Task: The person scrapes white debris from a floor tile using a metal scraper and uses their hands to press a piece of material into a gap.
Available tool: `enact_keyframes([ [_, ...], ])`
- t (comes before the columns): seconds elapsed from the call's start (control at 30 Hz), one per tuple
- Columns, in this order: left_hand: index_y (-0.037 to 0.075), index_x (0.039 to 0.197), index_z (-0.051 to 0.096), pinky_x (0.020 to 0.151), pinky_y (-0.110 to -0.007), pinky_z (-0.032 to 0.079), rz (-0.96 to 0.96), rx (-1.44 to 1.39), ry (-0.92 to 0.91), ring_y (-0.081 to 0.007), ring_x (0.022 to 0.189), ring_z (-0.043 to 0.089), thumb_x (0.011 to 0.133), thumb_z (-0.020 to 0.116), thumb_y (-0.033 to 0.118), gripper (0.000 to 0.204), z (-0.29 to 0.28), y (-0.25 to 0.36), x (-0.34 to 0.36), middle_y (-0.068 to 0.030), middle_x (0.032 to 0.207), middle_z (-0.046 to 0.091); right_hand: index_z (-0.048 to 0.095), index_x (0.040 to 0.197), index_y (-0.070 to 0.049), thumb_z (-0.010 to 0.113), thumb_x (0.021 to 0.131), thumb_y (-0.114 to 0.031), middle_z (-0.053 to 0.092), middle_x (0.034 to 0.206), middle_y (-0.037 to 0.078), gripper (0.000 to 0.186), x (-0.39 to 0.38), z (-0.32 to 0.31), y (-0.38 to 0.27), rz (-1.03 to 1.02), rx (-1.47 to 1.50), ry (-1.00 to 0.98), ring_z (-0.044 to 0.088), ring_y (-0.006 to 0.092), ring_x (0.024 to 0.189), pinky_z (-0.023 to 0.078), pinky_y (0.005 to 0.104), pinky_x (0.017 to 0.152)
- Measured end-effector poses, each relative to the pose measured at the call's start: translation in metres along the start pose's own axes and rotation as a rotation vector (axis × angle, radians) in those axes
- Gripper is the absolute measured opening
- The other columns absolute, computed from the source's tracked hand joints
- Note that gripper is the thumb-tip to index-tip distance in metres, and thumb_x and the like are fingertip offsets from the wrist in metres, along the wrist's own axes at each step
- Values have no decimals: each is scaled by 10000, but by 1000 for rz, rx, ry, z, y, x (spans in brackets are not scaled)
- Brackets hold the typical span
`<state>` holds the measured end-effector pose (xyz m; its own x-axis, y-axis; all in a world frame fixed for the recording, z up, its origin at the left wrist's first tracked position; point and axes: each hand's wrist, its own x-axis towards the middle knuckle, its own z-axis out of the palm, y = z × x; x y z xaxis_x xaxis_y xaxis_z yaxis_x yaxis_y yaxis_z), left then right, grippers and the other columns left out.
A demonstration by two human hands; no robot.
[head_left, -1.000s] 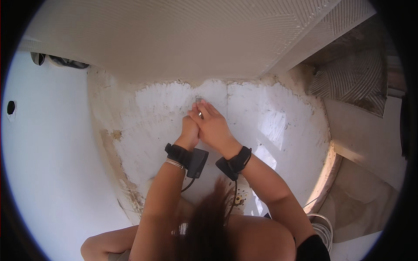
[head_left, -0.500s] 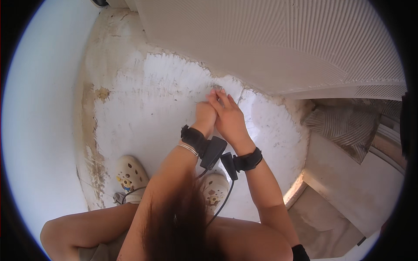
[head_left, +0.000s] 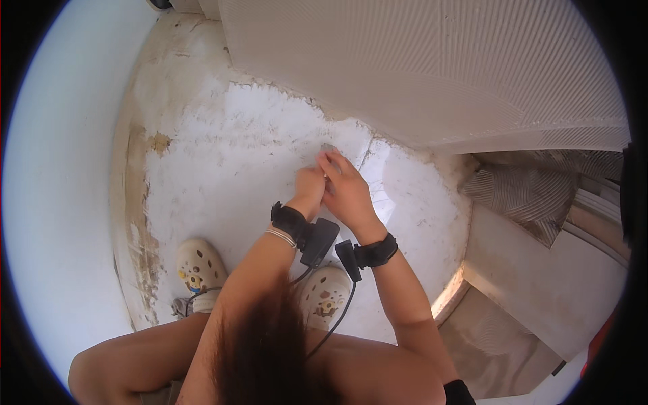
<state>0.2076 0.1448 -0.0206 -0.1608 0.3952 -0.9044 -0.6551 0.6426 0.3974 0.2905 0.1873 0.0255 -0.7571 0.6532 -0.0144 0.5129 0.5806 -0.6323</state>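
Note:
My left hand [head_left: 310, 185] and my right hand [head_left: 349, 196] meet above the white-smeared floor [head_left: 223, 175]. The left is closed, its fingers mostly hidden behind the right. Curled inward, the right hand's fingers press together against the left hand. A small grey flat piece [head_left: 327, 147] shows just beyond the fingertips; its kind and which hand grips it are unclear. Around my wrists are black straps, with a dark box [head_left: 319, 243] by the left and a smaller dark block [head_left: 348, 260] by the right, both trailing cables.
A large panel with combed grey ridges [head_left: 499, 67] stands ahead and to the right. A smooth pale wall [head_left: 61, 175] runs along the left. My beige clogs [head_left: 202, 266] are on the floor below. Further tile-like slabs [head_left: 520, 263] and a ridged patch [head_left: 523, 196] lie at right.
Both hands have come slightly nearer and to the left, still together. My right fingers, more spread before, are now bent closer in. The grey piece shows a bit more.

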Motion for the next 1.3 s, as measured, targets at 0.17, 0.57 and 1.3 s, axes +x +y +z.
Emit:
enact_keyframes([
  [0.17, 36, 728, 553, 345, -259, 248, 18, 17, 7, -108, 440, 424, 828, 426, 447, 441, 5, 5, 2, -45, 592, 509, 467, 1104, -75, 593, 647, -42, 463, 1113, 107, 475, -3, 5, 6, -21, -111, 22, 477, 284, 1022, 445, 333, 797],
  [0.57, 77, 817, 518, 341, -248, 319, -22, 41, -110, -89, 480, 455, 834, 412, 475, 411, -10, 6, 6, -20, 658, 511, 528, 1037, -82, 616, 587, -101, 495, 1034, 102, 459, 2, 1, 10, -6, 49, -2, 476, 266, 975, 379, 365, 844],
  [1.3, -43, 1002, 501, 611, -260, 475, 35, -165, -120, -142, 781, 567, 867, 414, 368, 441, 0, 9, -13, -103, 904, 567, 454, 1126, -33, 540, 644, -96, 461, 1142, 163, 494, 1, 12, -3, 61, -96, 32, 403, 285, 1125, 240, 466, 969],
])
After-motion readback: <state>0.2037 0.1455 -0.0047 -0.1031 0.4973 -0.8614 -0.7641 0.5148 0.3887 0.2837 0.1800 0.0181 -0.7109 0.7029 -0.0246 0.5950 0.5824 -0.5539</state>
